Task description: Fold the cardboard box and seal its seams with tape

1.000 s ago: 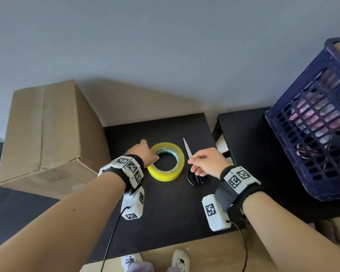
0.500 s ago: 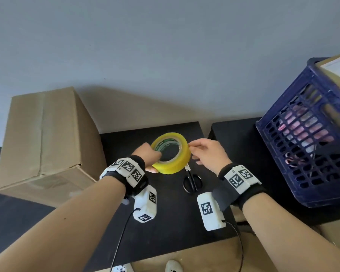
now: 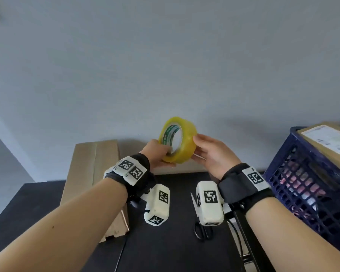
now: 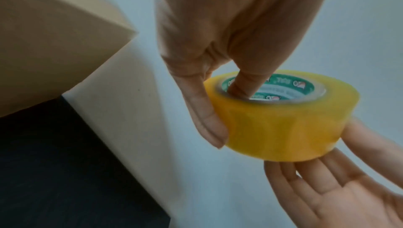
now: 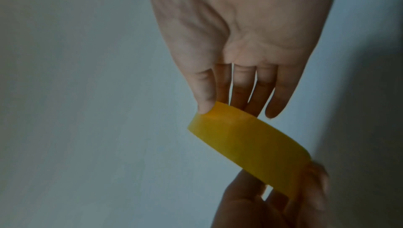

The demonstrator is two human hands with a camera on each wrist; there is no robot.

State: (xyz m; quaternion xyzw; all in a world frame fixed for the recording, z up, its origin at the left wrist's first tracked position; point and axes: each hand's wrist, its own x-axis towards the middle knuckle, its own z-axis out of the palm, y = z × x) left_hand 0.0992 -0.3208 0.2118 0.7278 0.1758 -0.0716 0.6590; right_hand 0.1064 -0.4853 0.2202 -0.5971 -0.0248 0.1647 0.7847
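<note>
yellow roll of clear packing tape with a green-printed core [image 3: 178, 142]: held in the air, above the far edge of the black table [image 3: 177, 242], clear of every surface. its hole axis runs roughly level, open face turned toward the left hand.

left hand [image 3: 158, 156]: gripping the roll, one finger hooked into the core, thumb pressed along the outer band, as the left wrist view shows [image 4: 237, 83].

right hand [image 3: 214, 154]: on the roll's other side, fingers nearly straight, thumb tip and fingertips touching the outer band [image 5: 205, 105]; not curled round it. judged to be feeling for the tape's free end, which the pictures do not show.

plain brown cardboard box [image 3: 95, 169]: below and left of the roll, standing on the table against the wall, nearer the left hand; its top shows a centre seam, and whether tape is on it cannot be told. the coming move likely carries the roll down and leftward to that seam.

black-handled scissors [image 3: 202, 230]: on the table, below the roll, under the right wrist.

dark blue plastic crate [image 3: 302, 193]: well right of the roll, a labelled parcel on top.
</note>
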